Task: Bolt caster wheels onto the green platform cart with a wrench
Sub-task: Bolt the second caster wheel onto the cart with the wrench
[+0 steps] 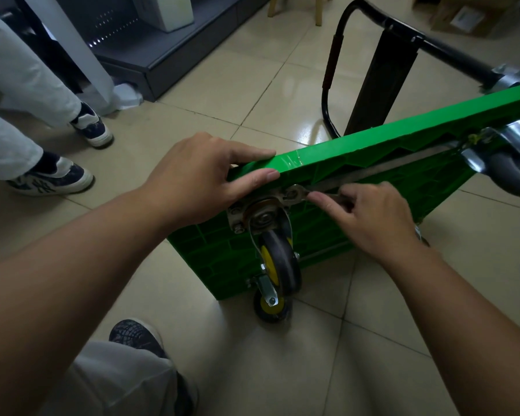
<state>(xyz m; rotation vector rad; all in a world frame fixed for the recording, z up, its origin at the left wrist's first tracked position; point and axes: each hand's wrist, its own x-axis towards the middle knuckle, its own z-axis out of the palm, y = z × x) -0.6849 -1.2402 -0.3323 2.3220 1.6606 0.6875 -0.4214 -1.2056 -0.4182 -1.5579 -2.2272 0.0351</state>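
Note:
The green platform cart (373, 151) stands on its long edge on the tiled floor, ribbed underside facing me. My left hand (198, 178) grips its upper near corner, fingers over the rim. A caster wheel (278, 262) with a yellow hub hangs from a metal plate (237, 214) at that corner. My right hand (373, 217) holds a metal wrench (297, 195) whose head sits on a bolt of that plate. A second yellow-hub caster (270, 304) touches the floor below. A grey caster (511, 172) sits at the right end.
The cart's black folding handle (336, 55) lies on the floor behind it. Another person's legs and sneakers (51, 178) stand at the left. A dark shelf base (150, 55) is at the back left. My own shoe (135, 334) is near the bottom.

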